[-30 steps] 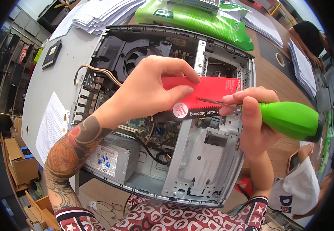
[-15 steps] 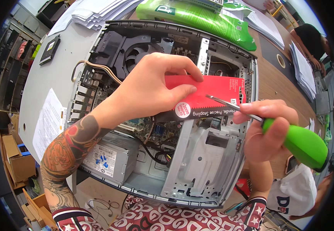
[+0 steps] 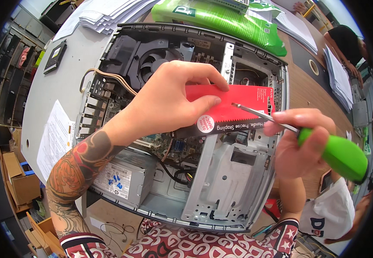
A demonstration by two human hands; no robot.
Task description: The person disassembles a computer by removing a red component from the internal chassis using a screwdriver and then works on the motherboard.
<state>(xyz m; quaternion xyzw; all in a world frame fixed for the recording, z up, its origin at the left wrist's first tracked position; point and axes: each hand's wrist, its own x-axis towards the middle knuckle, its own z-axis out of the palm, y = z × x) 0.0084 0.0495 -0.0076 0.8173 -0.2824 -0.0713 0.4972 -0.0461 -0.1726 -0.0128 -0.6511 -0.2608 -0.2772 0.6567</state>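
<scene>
My left hand [image 3: 169, 96] pinches a red and black cardboard stapler box [image 3: 249, 99] between thumb and fingers. The box is above an opened desktop computer case [image 3: 223, 178] that lies flat. From the right, my right hand [image 3: 296, 148] grips a screwdriver [image 3: 337, 157] with a green handle and a metal shaft. Its tip points left over the red face of the box; whether it touches the card I cannot tell. Inside the case are a black fan [image 3: 154, 62], a power supply [image 3: 119, 174] and a motherboard partly hidden by my left arm.
Behind the case lies a green plastic package [image 3: 225, 28], with stacked papers [image 3: 109, 17] to its left. A small black drive [image 3: 56, 56] and a printed sheet [image 3: 56, 135] rest on the table's left. A person [image 3: 345, 47] is at the far right; a white bag [image 3: 330, 215] is lower right.
My right hand and the screwdriver have shifted slightly right, the tip rising a little over the box. My left hand and the box have barely moved.
</scene>
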